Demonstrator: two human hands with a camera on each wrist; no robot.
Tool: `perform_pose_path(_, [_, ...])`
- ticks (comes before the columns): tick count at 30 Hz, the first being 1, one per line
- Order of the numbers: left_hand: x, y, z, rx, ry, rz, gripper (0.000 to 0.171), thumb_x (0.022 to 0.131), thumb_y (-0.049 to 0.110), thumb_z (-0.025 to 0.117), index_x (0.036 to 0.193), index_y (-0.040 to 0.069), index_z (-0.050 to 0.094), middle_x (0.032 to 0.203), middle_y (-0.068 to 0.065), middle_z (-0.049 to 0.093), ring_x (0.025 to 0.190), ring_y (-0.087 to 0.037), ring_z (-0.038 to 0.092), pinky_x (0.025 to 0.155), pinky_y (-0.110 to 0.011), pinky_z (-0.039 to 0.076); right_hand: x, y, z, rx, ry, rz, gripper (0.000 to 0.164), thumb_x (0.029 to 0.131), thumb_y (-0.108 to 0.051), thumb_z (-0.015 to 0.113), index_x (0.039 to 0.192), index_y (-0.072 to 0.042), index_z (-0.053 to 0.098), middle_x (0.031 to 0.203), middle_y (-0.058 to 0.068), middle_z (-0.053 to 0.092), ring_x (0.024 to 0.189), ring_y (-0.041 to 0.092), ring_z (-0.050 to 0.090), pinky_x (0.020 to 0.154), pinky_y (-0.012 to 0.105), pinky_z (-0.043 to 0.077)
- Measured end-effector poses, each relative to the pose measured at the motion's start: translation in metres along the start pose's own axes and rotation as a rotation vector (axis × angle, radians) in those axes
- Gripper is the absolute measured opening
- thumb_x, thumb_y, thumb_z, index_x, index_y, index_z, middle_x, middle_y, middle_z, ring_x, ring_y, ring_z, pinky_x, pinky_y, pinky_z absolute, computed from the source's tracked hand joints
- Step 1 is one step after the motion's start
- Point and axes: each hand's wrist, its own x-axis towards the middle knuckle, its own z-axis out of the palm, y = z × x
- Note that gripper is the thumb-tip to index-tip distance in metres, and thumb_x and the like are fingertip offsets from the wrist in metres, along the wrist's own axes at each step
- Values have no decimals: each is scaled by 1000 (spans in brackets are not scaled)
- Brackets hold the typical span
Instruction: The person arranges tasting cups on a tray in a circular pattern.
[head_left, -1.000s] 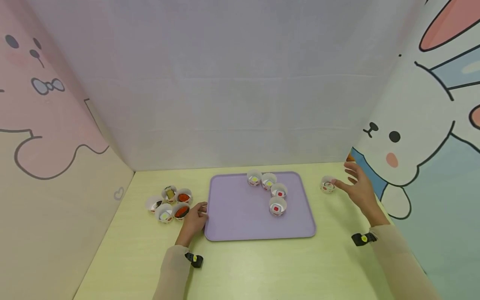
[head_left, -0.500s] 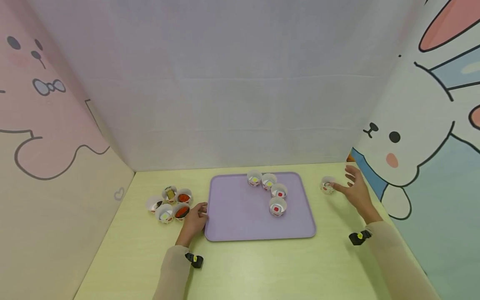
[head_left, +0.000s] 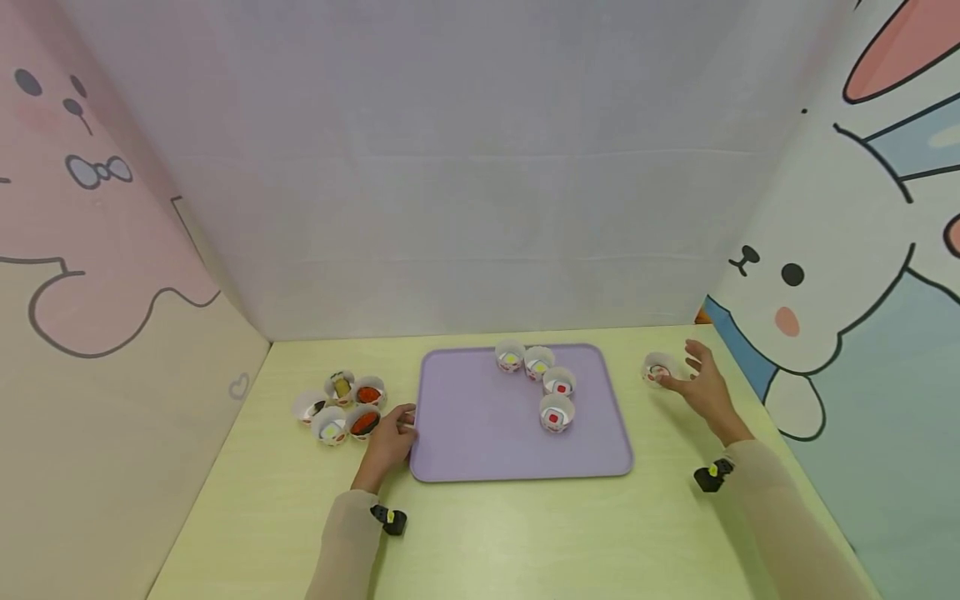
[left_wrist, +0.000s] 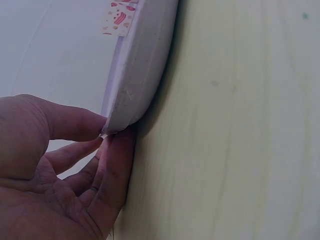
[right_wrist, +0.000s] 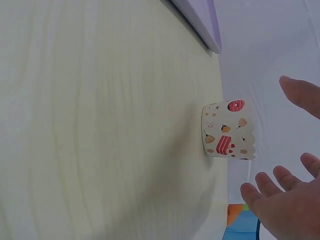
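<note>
My left hand (head_left: 390, 442) pinches the left rim of a purple tray (head_left: 480, 454) between thumb and fingers; the left wrist view shows the thumb (left_wrist: 75, 120) on top of the tray edge (left_wrist: 142, 65). To the right of the tray stands a single white paper baking cup (head_left: 654, 360), printed with red and orange cake pictures, with a small piece inside. Close by on its right is my right hand (head_left: 703, 392), thumb and fingers spread apart. In the right wrist view, a gap shows between the fingers (right_wrist: 285, 177) and the baking cup (right_wrist: 229, 131).
On the tray, a paper cup (head_left: 510, 350) with a yellow-dotted piece leads a curved line of several cups. Left of my left hand, several more cups cluster, including one with an orange-red filling (head_left: 365, 425). A pale curtain (head_left: 480, 208) closes off the table's back edge.
My right hand has come slightly left and toward me, its thumb now lower beside the lone cup. The left hand keeps its grip on the tray, which stays in place.
</note>
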Motion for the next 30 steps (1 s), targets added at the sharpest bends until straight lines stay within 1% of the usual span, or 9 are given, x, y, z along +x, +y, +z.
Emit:
perform_pose_path(7, [-1, 0, 0, -2, -5, -5, 48, 89, 4, 58, 137, 6, 54, 117, -14, 63, 100, -24, 63, 78, -36, 54, 9, 13, 6, -19, -42, 24, 103, 88, -30, 73, 158, -9, 2, 162, 26, 11, 144, 50, 21, 109, 65, 30])
perform_pose_path(13, [0, -1, 0, -2, -5, -7, 48, 89, 4, 59, 137, 7, 54, 118, -14, 63, 99, -23, 63, 78, -36, 54, 14, 20, 12, -36, -64, 34, 102, 87, -30, 74, 158, -8, 4, 160, 27, 15, 143, 51, 23, 108, 64, 33])
perform_pose_path(17, [1, -2, 0, 1, -4, -5, 48, 89, 3, 58, 137, 7, 54, 118, -13, 63, 99, -23, 63, 78, -35, 54, 16, 24, 15, -52, -65, 31, 102, 87, -31, 74, 158, -8, 5, 159, 29, 16, 142, 50, 26, 105, 62, 36])
perform_pose_path(21, [2, -2, 1, -4, -2, -3, 48, 89, 3, 59, 137, 7, 54, 117, -13, 63, 98, -22, 63, 78, -35, 54, 19, 26, 16, -63, -67, 31, 100, 88, -33, 73, 157, -6, 7, 157, 32, 19, 138, 50, 32, 101, 59, 39])
perform_pose_path(25, [1, -2, 1, -7, 3, -5, 48, 89, 3, 59, 136, 7, 55, 117, -13, 63, 98, -23, 63, 77, -35, 54, 20, 27, 17, -82, -67, 34, 96, 89, -34, 71, 157, -4, 11, 154, 34, 24, 129, 46, 41, 96, 52, 42])
perform_pose_path(28, [1, -1, 1, -6, 4, -5, 48, 88, 3, 59, 136, 7, 55, 116, -13, 63, 97, -23, 63, 77, -35, 54, 21, 29, 18, -111, -63, 34, 93, 89, -34, 71, 156, -3, 15, 149, 32, 32, 119, 38, 47, 88, 43, 44])
perform_pose_path(30, [1, -1, 1, -5, 5, -4, 48, 88, 3, 59, 136, 6, 55, 116, -13, 63, 97, -23, 63, 76, -34, 54, 22, 30, 18, -130, -60, 30, 90, 90, -35, 70, 155, -1, 17, 146, 31, 37, 114, 34, 49, 84, 37, 43])
